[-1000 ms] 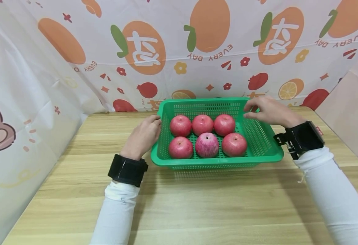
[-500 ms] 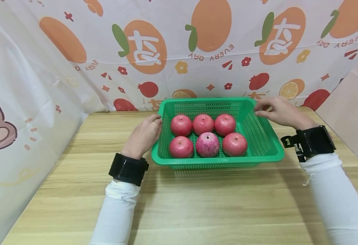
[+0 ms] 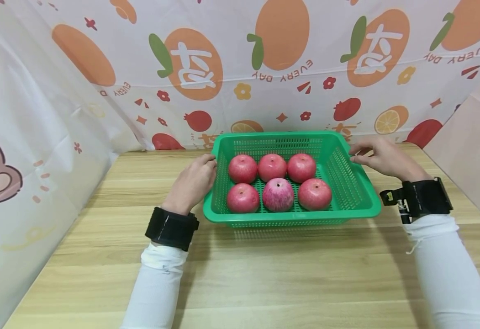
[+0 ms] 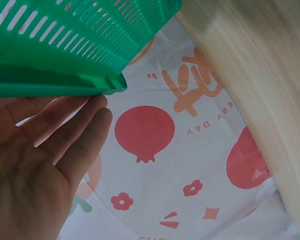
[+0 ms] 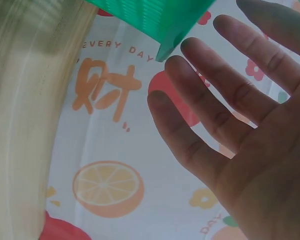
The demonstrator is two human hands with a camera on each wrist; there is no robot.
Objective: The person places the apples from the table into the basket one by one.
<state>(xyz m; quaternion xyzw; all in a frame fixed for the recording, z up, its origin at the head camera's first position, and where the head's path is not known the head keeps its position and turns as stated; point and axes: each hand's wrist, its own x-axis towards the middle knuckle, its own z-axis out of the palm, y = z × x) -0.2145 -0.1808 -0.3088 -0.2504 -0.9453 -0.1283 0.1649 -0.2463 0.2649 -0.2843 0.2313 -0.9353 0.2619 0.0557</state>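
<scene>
A green plastic basket stands on the wooden table, holding several red apples, such as one at front left. The front middle fruit is more purple and streaked. My left hand holds the basket's left rim; in the left wrist view, its fingers meet the rim's outer edge from below, and the thumb is hidden. At the right rim, my right hand has thumb and forefinger close to the edge. The right wrist view shows its fingers spread, tips near the basket's corner.
A white cloth with printed fruit hangs behind the table and along its left side. A pale panel borders the right. The wooden tabletop extends in front of the basket. Black straps wrap both wrists.
My right hand has moved right, from above the basket's far right corner to the outside of its right rim, and a little lower. Left hand, basket and fruit have stayed put.
</scene>
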